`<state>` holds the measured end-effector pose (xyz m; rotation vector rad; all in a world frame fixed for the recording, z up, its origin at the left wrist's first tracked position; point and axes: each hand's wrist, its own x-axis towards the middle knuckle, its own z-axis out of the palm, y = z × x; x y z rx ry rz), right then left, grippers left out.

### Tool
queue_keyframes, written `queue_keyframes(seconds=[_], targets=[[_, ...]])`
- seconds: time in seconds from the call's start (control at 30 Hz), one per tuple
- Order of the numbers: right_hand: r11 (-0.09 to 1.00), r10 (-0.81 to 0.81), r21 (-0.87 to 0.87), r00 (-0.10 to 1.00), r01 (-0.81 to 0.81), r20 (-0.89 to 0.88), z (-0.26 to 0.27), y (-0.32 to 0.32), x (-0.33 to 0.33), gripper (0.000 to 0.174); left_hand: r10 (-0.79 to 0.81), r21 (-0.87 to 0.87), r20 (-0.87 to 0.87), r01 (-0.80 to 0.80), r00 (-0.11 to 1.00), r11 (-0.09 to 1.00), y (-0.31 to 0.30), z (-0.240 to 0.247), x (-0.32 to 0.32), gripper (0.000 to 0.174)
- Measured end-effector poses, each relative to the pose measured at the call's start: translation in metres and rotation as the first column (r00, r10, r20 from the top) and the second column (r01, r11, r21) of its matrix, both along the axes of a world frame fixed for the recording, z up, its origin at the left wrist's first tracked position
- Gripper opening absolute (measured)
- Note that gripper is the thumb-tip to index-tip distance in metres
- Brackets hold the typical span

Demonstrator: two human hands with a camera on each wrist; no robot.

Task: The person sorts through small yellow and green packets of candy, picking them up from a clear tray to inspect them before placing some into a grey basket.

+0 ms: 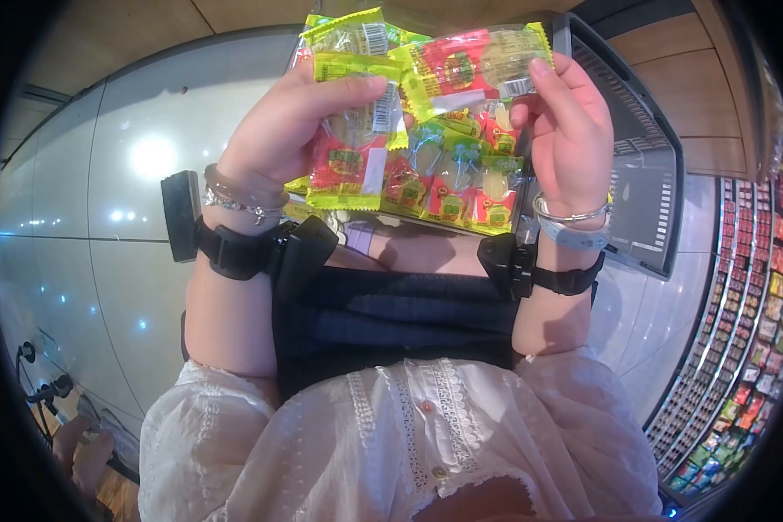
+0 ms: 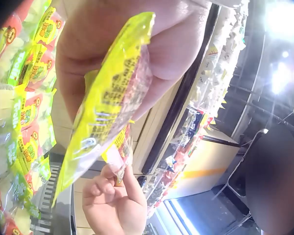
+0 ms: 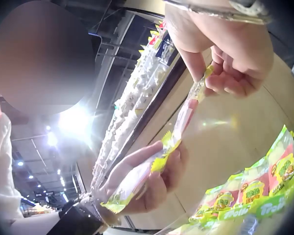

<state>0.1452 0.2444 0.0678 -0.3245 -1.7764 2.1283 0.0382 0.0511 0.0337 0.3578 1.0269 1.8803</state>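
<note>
My left hand point(image 1: 274, 126) grips a yellow-green and red candy packet point(image 1: 348, 170), its thumb lying across the upper part. Another candy packet point(image 1: 470, 65) stretches sideways between the hands. At its right end, the thumb and fingers of my right hand point(image 1: 574, 135) pinch the yellow edge; in the right wrist view that pinched packet point(image 3: 187, 115) hangs slanted, its other end by the left hand point(image 3: 159, 188). A further packet point(image 1: 344, 35) shows behind the left hand's thumb. Below the hands, rows of similar packets point(image 1: 452, 178) stand packed together, partly covered by those held up.
A dark grey plastic crate point(image 1: 665, 187) with slotted sides stands to the right. Shelves of small packaged goods point(image 1: 739, 348) curve along the right edge. Pale floor tiles point(image 1: 52, 191) lie left. Another person's legs point(image 1: 87, 452) show at the lower left.
</note>
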Motion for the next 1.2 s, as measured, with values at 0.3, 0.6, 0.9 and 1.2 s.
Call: queue_keyframes(seconds=[0.3, 0.6, 0.9, 1.2], targets=[[1.000, -0.013, -0.006, 1.000, 0.013, -0.025, -0.003, -0.014, -0.004, 0.015, 0.168, 0.000, -0.138, -0.169, 0.976, 0.986, 0.008, -0.012, 0.002, 0.036], [0.981, 0.121, 0.158, 0.992, -0.114, -0.040, 0.004, -0.014, -0.002, 0.014, 0.258, -0.052, -0.193, -0.273, 0.947, 0.961, 0.008, -0.011, 0.000, 0.027], [0.997, 0.070, 0.041, 0.989, -0.065, -0.127, 0.002, -0.007, -0.001, 0.014, 0.237, -0.073, -0.249, -0.262, 0.939, 0.962, 0.009, -0.010, 0.002, 0.027], [0.713, -0.361, 0.549, 0.899, 0.437, -0.247, 0.037, -0.006, 0.017, 0.011, 0.303, -0.130, -0.335, -0.363, 0.892, 0.923, 0.007, -0.010, -0.003, 0.028]])
